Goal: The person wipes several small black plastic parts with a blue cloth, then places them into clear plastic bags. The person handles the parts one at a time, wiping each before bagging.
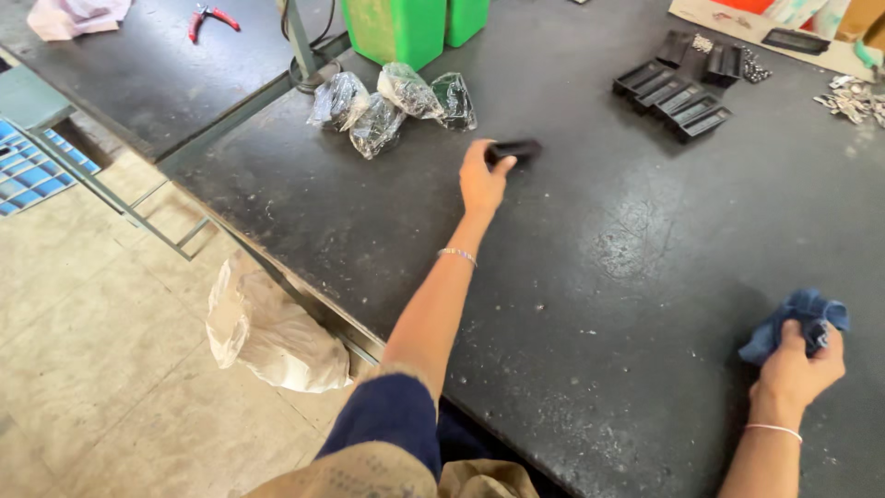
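My left hand [480,182] reaches far out over the dark worktable [590,277] and grips a small black plastic part [516,150] at its fingertips. Just beyond it lie several clear plastic bags [392,103] filled with dark parts. My right hand [797,364] rests on the table near the right front and clutches a crumpled blue cloth [795,318]. A thin bracelet sits on each wrist.
Several black plastic trays [678,97] lie in a row at the back right, with small metal pieces [853,97] beyond. Green containers [406,28] stand at the back. Red-handled pliers [210,18] lie on the other table. A plastic sack [272,337] hangs at the table's left edge.
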